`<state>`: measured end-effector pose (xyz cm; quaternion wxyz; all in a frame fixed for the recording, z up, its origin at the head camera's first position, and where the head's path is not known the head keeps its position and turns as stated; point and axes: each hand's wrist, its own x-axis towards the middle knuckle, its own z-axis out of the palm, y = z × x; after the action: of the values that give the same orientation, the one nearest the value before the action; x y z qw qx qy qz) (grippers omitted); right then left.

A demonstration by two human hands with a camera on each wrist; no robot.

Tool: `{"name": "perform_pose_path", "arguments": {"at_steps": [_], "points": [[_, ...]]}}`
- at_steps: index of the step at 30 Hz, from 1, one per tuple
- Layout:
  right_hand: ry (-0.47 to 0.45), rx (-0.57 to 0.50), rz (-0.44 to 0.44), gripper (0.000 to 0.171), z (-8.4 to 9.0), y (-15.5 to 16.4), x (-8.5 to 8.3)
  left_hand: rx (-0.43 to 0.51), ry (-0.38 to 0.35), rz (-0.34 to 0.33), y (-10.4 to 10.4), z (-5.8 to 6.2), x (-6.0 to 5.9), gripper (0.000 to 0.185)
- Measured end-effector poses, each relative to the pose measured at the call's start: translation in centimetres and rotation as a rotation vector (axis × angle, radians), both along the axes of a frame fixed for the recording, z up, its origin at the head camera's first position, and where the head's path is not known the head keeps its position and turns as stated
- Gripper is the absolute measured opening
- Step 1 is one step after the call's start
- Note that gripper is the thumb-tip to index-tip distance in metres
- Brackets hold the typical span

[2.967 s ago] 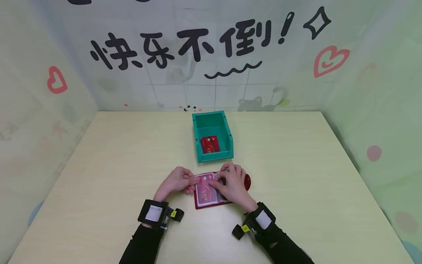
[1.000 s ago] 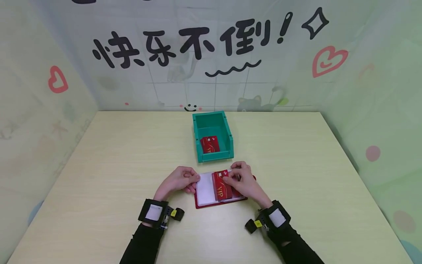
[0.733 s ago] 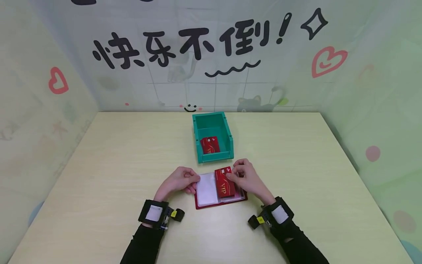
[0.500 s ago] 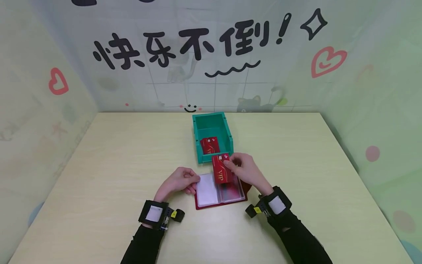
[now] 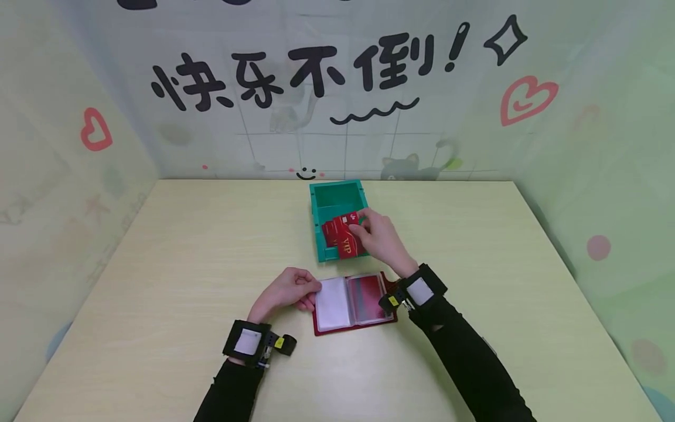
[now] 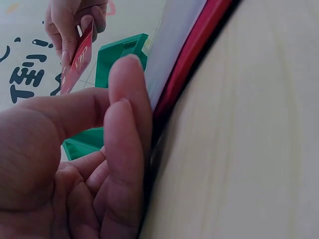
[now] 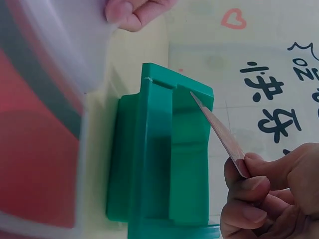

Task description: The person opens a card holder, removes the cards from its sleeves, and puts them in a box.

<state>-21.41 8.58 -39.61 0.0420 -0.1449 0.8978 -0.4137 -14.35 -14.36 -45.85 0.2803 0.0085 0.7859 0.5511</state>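
A card holder (image 5: 333, 305) with a red cover and clear sleeves lies open on the table. At its left edge my left hand (image 5: 289, 291) pinches the corner of a page between thumb and fingers. My right hand (image 5: 384, 239) holds a red VIP card (image 5: 346, 243) by its right side, over the front of the green bin (image 5: 337, 196). In the right wrist view this card (image 7: 224, 137) is seen nearly edge-on, between thumb and fingers. Other red cards (image 5: 329, 234) lie in the bin, partly hidden behind the held card.
The bin stands just behind the card holder on the pale wooden table (image 5: 211, 234). A printed cloth (image 5: 237, 140) with large characters hangs behind the table, and cloth walls rise at both sides. Each wrist wears a black camera mount (image 5: 248, 341).
The right hand has drawn the red VIP card out of the card holder and carried it away from me to the bin. The left hand has stayed at the holder's left edge.
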Motion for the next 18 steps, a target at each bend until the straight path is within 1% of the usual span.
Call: {"name": "perform_pose_path", "arguments": {"at_steps": [4,9,14,18], "points": [[0.008,0.055,-0.009,0.042,0.2,-1.2,-1.4,0.004,-0.001,0.001,0.1,-0.1,0.0,0.021],[0.0,0.185,-0.019,0.045,0.1,-2.7,-2.9,0.007,-0.001,0.001,0.1,0.0,-0.1,0.02],[-0.051,0.311,-0.013,0.046,-0.1,-3.9,-3.9,0.002,0.002,0.001,0.0,0.1,0.0,0.022],[-0.077,0.404,0.018,0.049,-0.6,-4.8,-4.3,0.003,0.002,0.001,0.0,0.1,0.0,0.021]]}}
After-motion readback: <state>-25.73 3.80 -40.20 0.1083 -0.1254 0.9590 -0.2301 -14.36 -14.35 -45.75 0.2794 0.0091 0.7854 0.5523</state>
